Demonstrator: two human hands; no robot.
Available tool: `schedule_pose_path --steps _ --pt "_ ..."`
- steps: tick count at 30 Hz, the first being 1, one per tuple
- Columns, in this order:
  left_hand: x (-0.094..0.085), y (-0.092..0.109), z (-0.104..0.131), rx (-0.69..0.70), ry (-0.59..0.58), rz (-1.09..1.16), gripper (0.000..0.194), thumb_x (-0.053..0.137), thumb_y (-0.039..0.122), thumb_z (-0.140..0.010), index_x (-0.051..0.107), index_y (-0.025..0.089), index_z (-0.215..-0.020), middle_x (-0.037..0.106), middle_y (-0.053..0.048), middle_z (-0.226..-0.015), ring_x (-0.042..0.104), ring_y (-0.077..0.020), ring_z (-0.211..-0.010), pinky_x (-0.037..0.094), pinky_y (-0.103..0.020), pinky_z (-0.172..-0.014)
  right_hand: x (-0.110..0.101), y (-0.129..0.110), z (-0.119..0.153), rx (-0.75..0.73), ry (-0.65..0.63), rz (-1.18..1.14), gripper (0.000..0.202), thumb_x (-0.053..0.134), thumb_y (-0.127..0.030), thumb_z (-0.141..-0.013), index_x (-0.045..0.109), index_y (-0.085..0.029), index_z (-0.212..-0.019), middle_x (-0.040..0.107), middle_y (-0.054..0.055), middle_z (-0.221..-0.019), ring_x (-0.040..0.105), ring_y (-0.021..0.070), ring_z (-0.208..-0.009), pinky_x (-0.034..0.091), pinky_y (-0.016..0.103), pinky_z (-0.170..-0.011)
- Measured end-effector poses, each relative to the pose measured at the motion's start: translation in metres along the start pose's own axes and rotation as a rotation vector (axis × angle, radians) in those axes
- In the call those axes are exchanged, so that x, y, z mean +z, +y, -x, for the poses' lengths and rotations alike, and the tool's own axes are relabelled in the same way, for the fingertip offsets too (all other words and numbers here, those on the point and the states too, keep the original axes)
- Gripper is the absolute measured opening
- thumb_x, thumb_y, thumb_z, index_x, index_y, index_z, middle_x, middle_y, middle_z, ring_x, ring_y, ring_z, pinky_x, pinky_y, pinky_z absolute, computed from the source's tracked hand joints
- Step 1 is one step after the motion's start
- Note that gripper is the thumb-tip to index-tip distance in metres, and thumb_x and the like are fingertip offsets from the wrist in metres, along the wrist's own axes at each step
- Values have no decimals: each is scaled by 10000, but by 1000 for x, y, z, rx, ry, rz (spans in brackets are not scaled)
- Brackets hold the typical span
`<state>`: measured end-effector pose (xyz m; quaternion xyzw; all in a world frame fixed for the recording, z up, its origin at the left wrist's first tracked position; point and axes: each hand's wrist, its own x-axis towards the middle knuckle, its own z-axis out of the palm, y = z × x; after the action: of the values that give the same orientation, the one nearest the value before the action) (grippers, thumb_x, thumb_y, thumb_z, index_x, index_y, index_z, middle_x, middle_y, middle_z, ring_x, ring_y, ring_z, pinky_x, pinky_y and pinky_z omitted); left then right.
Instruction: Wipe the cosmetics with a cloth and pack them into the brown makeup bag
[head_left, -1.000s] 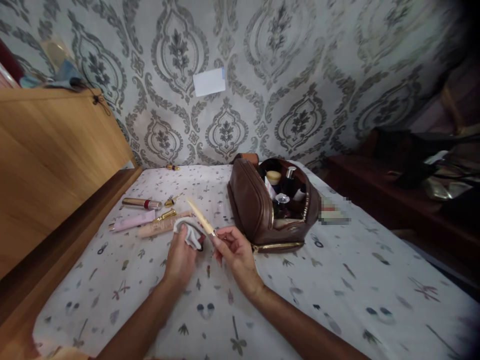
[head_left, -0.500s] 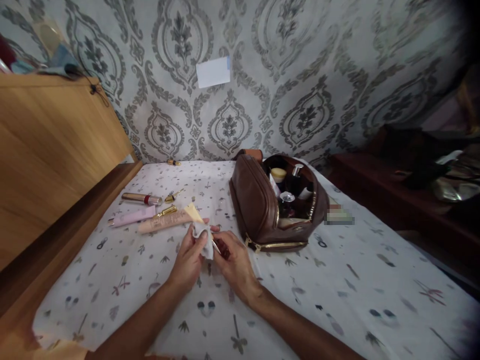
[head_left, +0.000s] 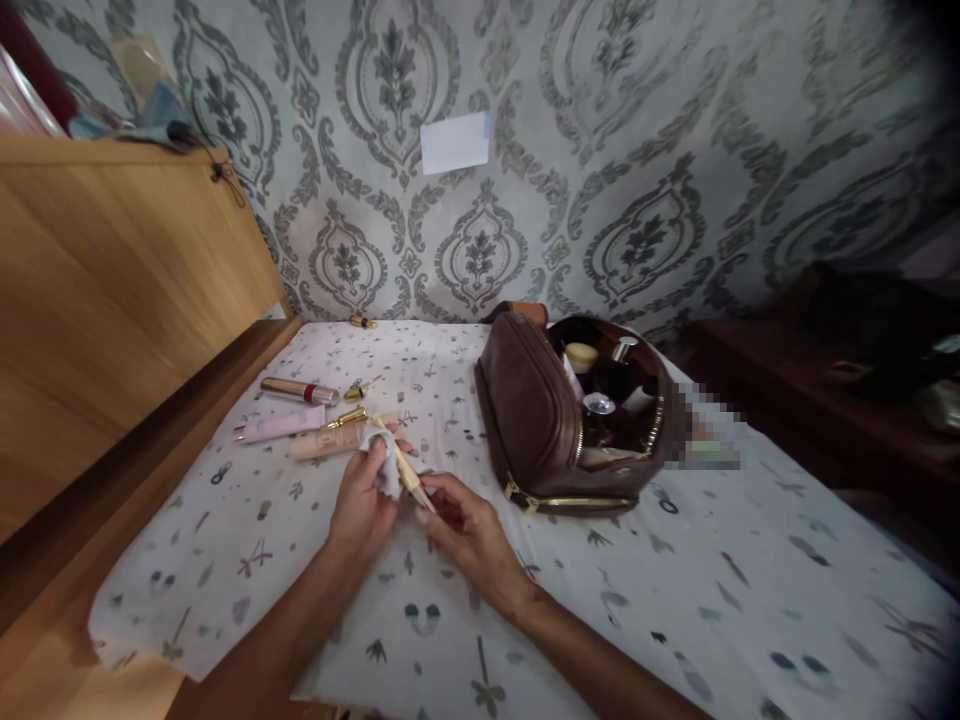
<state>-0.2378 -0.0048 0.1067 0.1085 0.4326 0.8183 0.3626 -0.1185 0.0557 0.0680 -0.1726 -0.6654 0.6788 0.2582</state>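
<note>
A crumpled white cloth point(head_left: 388, 472) is gripped by my left hand point(head_left: 361, 505), wrapped partly round a slim pale-yellow tube point(head_left: 408, 474). The tube slants between both hands, its lower right end pinched in the fingers of my right hand point(head_left: 476, 535). Just behind my left hand lies a peach tube point(head_left: 322, 442), with a gold-coloured piece point(head_left: 346, 418) resting against it. A lilac tube point(head_left: 285, 424) and a gold and red cosmetic tube point(head_left: 298, 390) lie further left. Part of the pale-yellow tube is hidden by the cloth and fingers.
An unzipped brown cosmetic bag point(head_left: 517, 410) stands right of my hands, with several bottles and jars inside. Small gold items point(head_left: 363, 322) lie toward the wall. A wooden cabinet point(head_left: 135, 270) borders the left side of the patterned sheet point(head_left: 570, 610).
My hands have drawn slightly apart, and more of the yellow tube shows between them, turned narrow side on. The cloth has moved left along it. The whole view has shifted a little.
</note>
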Motion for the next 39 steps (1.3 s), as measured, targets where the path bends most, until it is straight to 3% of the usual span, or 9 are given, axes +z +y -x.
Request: schedule_pose_path --steps 6,10,15,21,23,28,32,37,39 --pt "0 2 1 -42 -26 -3 509 868 434 -636 636 184 -1015 701 -25 -805 635 -150 -676 525 -241 -588 0 -2 0 245 -84 -253 458 607 -627 -806 572 -183 -911 481 -64 -548 389 82 -440 282 210 -418" --pt "0 4 0 43 -28 2 512 865 392 -648 617 189 -1048 724 -55 -884 663 -156 -785 537 -227 -680 1 -8 1 88 19 25 246 623 -427 -820 579 -185 -826 486 -50 -604 412 94 -529 319 224 -497" --pt "0 6 -2 -7 12 -5 438 814 371 -693 589 199 -1027 698 -27 -802 655 -169 -671 519 -240 -568 5 -13 5 16 108 290 112 604 -269 -775 539 -193 -723 475 -48 -608 418 100 -563 322 233 -537" --pt "0 7 -4 -25 63 18 284 701 310 -795 615 190 -1039 706 -35 -820 653 -150 -650 545 -249 -604 0 -8 1 241 -145 -101 430 591 -592 -791 538 -189 -929 599 3 -754 534 112 -525 340 215 -443" --pt "0 8 -6 -27 79 40 249 657 284 -825 631 180 -1050 715 -49 -837 653 -145 -669 539 -234 -599 -1 -6 0 290 -158 -168 494 626 -619 -756 530 -190 -982 609 -1 -761 520 102 -483 317 206 -412" --pt "-5 8 -12 31 145 30 195 717 281 -766 664 165 -914 711 -35 -782 637 -132 -686 510 -198 -587 2 -8 2 137 6 36 266 642 -427 -778 583 -187 -875 464 -61 -628 429 92 -532 340 204 -486" --pt "-7 9 -15 46 167 -60 264 805 338 -652 655 150 -763 674 -19 -679 597 -133 -613 474 -203 -540 5 -11 5 81 40 178 169 594 -328 -797 623 -184 -881 462 -54 -624 415 101 -557 323 215 -512" --pt "-10 8 -13 194 187 -129 313 775 410 -729 659 185 -912 700 -14 -865 638 -132 -811 496 -205 -735 0 -7 3 47 87 286 164 580 -306 -811 651 -187 -899 519 -26 -636 448 126 -566 345 234 -524" --pt "-12 8 -13 223 153 -171 346 790 435 -717 650 191 -918 684 4 -837 626 -117 -775 483 -189 -717 0 -7 4 -5 100 328 140 587 -284 -812 663 -193 -886 539 -14 -662 460 132 -593 356 237 -543"
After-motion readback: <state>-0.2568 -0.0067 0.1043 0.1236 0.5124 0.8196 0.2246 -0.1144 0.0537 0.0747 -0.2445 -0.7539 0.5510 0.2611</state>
